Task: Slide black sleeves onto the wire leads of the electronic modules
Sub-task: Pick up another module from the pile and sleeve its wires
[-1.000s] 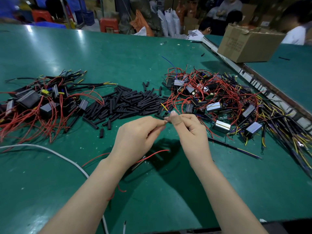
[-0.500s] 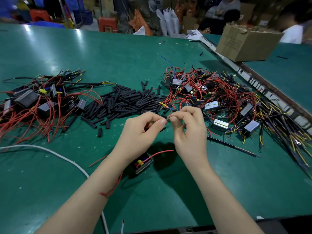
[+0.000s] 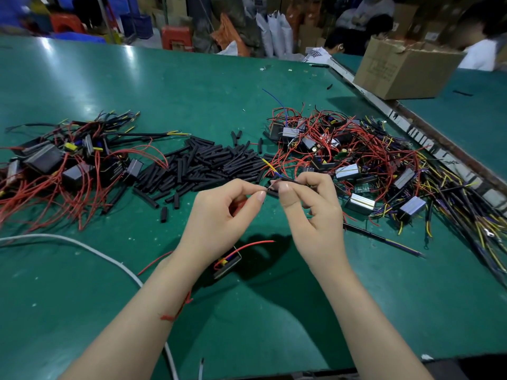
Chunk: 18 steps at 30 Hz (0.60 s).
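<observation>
Two hands joining a black sleeve to a wire lead above a green bench.

Nearest, a module [image 3: 227,263] with red leads hangs below the left hand [image 3: 219,220], whose thumb and forefinger pinch a thin wire lead [image 3: 264,191]; the right hand [image 3: 310,212] pinches a black sleeve [image 3: 288,180] at that wire's tip, yellow and blue wires projecting beyond it. Behind lies the heap of loose sleeves [image 3: 208,163], flanked by a left pile of modules [image 3: 68,163] and a right pile [image 3: 365,165]. Farthest, a cardboard box [image 3: 403,69] stands on the table [image 3: 164,86].
</observation>
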### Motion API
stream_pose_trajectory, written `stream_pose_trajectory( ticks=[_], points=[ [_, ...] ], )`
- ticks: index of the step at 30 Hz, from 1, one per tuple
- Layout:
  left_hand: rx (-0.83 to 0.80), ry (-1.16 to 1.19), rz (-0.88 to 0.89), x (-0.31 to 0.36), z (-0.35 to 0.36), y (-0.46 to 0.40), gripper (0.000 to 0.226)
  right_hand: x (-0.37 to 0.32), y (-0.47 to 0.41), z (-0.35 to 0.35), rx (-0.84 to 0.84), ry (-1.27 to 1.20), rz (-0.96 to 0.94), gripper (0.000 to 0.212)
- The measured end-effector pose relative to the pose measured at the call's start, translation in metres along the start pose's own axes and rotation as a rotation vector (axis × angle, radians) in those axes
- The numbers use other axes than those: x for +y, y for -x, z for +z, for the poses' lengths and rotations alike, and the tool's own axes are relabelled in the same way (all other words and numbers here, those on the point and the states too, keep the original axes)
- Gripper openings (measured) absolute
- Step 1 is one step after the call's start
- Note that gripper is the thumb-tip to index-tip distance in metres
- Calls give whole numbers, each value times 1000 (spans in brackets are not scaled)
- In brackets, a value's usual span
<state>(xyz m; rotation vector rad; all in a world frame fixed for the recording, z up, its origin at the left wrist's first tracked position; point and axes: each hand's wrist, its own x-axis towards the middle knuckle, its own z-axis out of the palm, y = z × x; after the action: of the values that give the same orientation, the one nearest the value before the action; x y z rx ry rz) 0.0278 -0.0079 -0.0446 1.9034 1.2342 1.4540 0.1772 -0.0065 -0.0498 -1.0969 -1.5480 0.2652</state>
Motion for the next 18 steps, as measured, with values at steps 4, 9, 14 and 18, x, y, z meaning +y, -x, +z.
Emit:
stream_pose_trajectory(
  ticks=[4,9,14,18],
  points=[
    [35,-64,85,2,0,0,11,-6,0,-2,-27,-73,46,11],
    [61,-125,130,3,0,2,12,-8,0,-3,-36,-85,71,9],
    [74,-156,186,3,1,2,20,-8,2,-4,-48,-68,78,8],
    [100,-177,226,5,2,3,19,-6,4,0,-38,12,60,12]
  ],
)
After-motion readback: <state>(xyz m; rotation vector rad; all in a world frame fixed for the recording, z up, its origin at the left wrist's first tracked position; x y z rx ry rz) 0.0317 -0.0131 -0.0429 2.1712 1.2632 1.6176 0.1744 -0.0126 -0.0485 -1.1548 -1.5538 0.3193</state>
